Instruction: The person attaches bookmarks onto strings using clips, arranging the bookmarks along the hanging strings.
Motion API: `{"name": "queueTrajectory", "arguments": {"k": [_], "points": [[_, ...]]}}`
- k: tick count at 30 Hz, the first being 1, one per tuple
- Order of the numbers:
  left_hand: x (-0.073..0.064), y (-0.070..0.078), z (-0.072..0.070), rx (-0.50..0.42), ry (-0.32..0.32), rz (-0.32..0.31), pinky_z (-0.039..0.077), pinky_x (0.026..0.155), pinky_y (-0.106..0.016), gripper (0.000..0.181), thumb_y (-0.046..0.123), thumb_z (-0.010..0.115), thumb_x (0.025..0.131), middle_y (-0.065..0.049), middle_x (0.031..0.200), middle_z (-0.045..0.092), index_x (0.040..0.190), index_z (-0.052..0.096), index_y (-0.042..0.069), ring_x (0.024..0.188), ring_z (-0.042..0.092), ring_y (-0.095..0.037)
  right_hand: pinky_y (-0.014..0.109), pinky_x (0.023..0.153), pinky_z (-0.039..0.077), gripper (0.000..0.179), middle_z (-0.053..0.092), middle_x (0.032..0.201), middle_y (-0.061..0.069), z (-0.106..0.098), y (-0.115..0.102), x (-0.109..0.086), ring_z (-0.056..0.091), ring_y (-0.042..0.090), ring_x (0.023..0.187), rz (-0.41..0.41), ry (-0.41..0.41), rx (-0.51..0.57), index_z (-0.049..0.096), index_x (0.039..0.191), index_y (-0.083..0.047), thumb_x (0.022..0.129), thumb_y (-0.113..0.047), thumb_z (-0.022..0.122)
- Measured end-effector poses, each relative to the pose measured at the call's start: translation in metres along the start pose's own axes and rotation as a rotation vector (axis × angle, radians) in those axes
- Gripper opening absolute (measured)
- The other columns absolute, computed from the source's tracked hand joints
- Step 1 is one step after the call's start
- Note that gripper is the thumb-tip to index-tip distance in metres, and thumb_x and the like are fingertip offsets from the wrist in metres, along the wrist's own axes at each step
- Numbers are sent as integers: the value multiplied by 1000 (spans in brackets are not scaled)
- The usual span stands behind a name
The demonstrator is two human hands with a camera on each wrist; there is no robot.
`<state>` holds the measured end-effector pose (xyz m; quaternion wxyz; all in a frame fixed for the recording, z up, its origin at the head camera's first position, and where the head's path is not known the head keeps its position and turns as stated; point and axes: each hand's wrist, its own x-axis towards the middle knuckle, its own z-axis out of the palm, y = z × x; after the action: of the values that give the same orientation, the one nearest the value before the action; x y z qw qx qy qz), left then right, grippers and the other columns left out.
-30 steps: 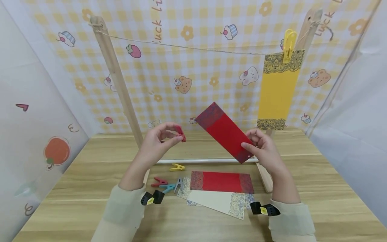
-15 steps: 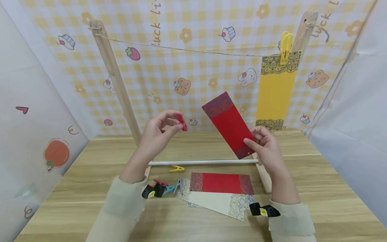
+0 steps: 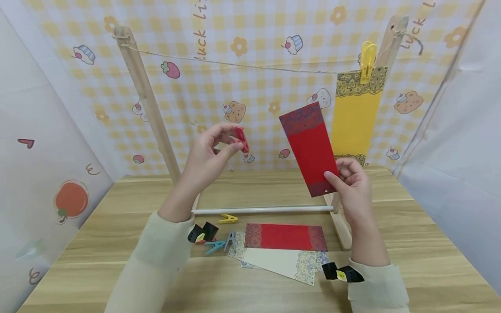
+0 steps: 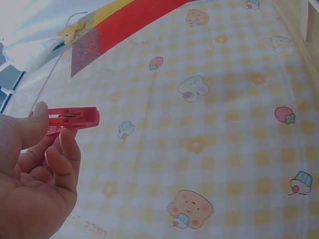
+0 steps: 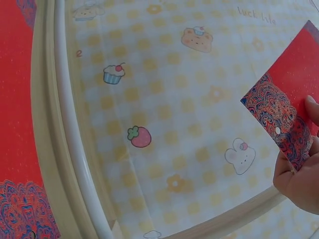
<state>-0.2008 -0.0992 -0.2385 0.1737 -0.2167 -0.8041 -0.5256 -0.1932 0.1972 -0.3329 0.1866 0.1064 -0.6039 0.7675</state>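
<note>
A red clothespin (image 3: 242, 140) is pinched between the thumb and fingers of my left hand (image 3: 213, 152); the left wrist view shows the clothespin (image 4: 75, 117) side-on with its metal spring. Between thumb and fingers, my right hand (image 3: 350, 187) grips the lower right edge of a red card (image 3: 313, 150) with patterned ends and a small hole near the bottom. The card is raised above the table, tilted slightly. Behind it a yellow card (image 3: 354, 121) hangs from a string (image 3: 250, 66), clipped by a yellow clothespin (image 3: 367, 63).
Wooden posts (image 3: 146, 95) hold the string, and a white rod (image 3: 262, 210) crosses low between them. On the table lie another red card (image 3: 285, 237), a cream card (image 3: 274, 261), a yellow clothespin (image 3: 228, 218), a blue one (image 3: 215, 247) and a grey one (image 3: 230, 241).
Both hands have risen. The left moved up and slightly right with the red clothespin; the right lifted the red card, which turned more upright and shifted right, overlapping the hanging yellow card.
</note>
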Motion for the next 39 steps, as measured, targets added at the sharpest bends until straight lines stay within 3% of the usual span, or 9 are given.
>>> {"name": "queueTrajectory", "arguments": {"k": [6, 13, 19, 25, 32, 39], "points": [[10, 15, 1, 0, 46, 104, 46, 54, -18, 29, 8, 72, 90, -10, 97, 70, 117, 66, 3, 84, 62, -8, 21, 72, 59, 24, 75, 91, -5, -1, -6, 2, 70, 8, 80, -6, 97, 54, 62, 98, -12, 89, 10, 64], [17, 29, 6, -28, 74, 196, 48, 54, -18, 26, 6, 73, 88, -12, 96, 70, 113, 67, 0, 82, 63, -11, 19, 73, 59, 25, 75, 90, -2, -4, -9, 6, 70, 9, 80, -16, 137, 103, 61, 97, -10, 88, 13, 64], [27, 40, 8, -48, 74, 235, 46, 53, -19, 23, 3, 73, 88, -13, 90, 70, 109, 67, -2, 73, 63, -12, 21, 71, 59, 23, 75, 92, -1, 4, -7, 5, 69, 11, 80, -8, 211, 134, 62, 97, -9, 87, 11, 65], [37, 48, 10, -48, 75, 271, 39, 54, -20, 21, 0, 73, 88, -14, 96, 71, 108, 67, -3, 66, 54, -12, 22, 70, 60, 20, 76, 93, 1, 11, -7, 4, 69, 12, 80, -8, 301, 172, 62, 96, -8, 87, 8, 68], [47, 56, 13, -87, 103, 293, 38, 51, -19, 19, 0, 74, 86, -14, 92, 72, 104, 68, -3, 64, 55, -13, 22, 72, 60, 19, 76, 93, 1, 20, -6, 4, 69, 13, 81, -18, 305, 197, 62, 97, -8, 86, 7, 69], [55, 69, 15, -85, 91, 307, 38, 51, -21, 18, 2, 74, 87, -12, 98, 72, 104, 69, -2, 68, 61, -16, 22, 75, 59, 21, 75, 93, 2, 28, -6, 6, 68, 13, 83, -14, 311, 209, 62, 98, -8, 87, 9, 66]]}}
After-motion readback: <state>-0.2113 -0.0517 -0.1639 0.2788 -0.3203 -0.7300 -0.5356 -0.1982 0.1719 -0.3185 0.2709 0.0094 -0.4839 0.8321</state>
